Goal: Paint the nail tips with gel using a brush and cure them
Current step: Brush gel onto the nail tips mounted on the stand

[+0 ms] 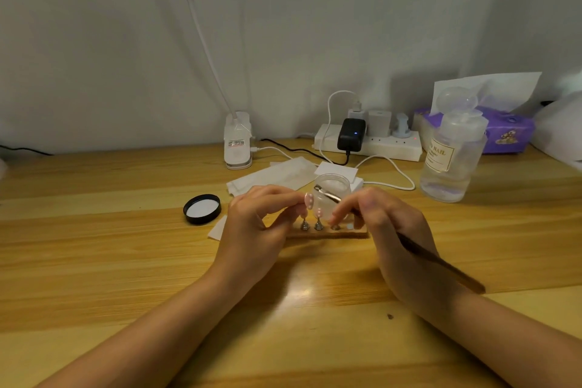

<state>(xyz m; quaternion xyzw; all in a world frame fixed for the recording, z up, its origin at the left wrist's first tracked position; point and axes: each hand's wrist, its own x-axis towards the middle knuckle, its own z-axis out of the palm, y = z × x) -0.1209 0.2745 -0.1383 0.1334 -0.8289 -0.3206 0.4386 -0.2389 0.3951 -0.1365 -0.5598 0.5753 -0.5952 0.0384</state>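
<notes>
Head view. Left of your hands, black lid (202,209) lies loose. Your left hand (256,224) pinches a pink nail tip (309,201) above its stand (327,231). Your right hand (387,224) grips the brush (441,263), fingers curled. Open jar (333,195) sits just behind your fingertips: a knuckle nudge likely tips it; a wobble smears gel.

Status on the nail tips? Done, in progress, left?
Done: jar open, its black lid off on the table; the nail tip on the wooden stand shows pink dots. In hand: left hand pinches a dotted tip; right hand holds the brush. Left: two stand spots look bare; no curing visible.
</notes>
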